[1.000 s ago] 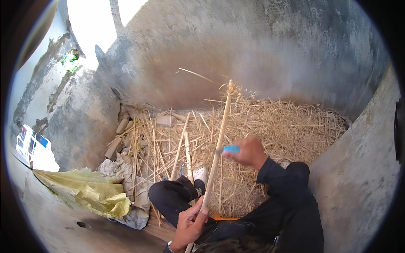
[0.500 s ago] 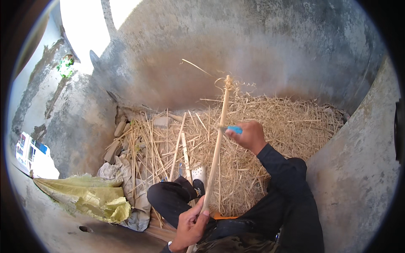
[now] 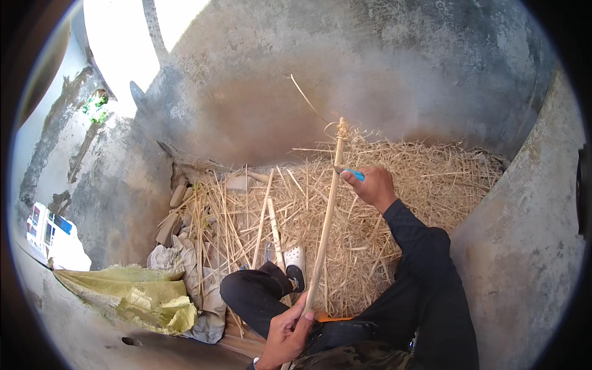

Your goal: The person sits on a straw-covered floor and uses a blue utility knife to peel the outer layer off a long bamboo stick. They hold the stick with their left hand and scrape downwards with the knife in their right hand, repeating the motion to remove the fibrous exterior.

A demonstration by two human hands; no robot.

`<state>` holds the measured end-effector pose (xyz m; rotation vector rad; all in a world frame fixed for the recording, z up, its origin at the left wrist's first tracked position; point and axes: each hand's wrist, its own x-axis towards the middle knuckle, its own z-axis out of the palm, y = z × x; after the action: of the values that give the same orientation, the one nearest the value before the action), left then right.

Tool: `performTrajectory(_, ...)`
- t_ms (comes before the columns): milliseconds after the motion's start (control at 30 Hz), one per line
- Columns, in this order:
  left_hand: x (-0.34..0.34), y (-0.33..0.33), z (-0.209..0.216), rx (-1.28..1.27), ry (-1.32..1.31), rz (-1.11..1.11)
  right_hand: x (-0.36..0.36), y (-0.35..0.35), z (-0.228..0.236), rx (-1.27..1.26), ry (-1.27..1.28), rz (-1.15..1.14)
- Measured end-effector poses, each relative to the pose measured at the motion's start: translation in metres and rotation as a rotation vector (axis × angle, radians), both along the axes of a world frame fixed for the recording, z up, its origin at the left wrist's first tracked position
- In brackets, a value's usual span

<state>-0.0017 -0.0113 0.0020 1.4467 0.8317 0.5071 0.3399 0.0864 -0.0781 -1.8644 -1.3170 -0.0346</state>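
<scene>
A long pale stick, bamboo-like, slants up and away from my lap, its far end frayed with thin curled shavings. Its near end is gripped by my left hand, thumb lying along the stick. Closed round the blue handle of a small knife is my right hand. The short dark blade meets the stick a little below the frayed end. One long thin strand curls off that end toward the wall.
Straw-like shavings cover the floor ahead and to the right. Several split strips lie left of the stick, near my shoe. A yellow-green sack lies at left. Concrete walls enclose the spot.
My right hand has slid the knife up along the stick, closer to the frayed end. The long strand there now stands more upright. My left hand keeps its grip.
</scene>
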Motion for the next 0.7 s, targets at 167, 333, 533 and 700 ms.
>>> performTrajectory(167, 0.003, 0.000, 0.003, -0.035, 0.006, 0.037, -0.043, -0.026, 0.011, 0.069, -0.151, 0.198)
performTrajectory(333, 0.002, -0.005, 0.005, 0.112, 0.084, -0.024, -0.017, -0.015, 0.008, 0.151, -0.112, 0.123)
performTrajectory(533, -0.006, -0.014, -0.016, 0.179, 0.057, -0.057, 0.044, 0.013, 0.001, -0.038, -0.017, -0.258)
performTrajectory(700, -0.009, -0.015, -0.013, -0.066, 0.025, -0.023, 0.044, 0.003, -0.003, 0.064, -0.086, -0.249)
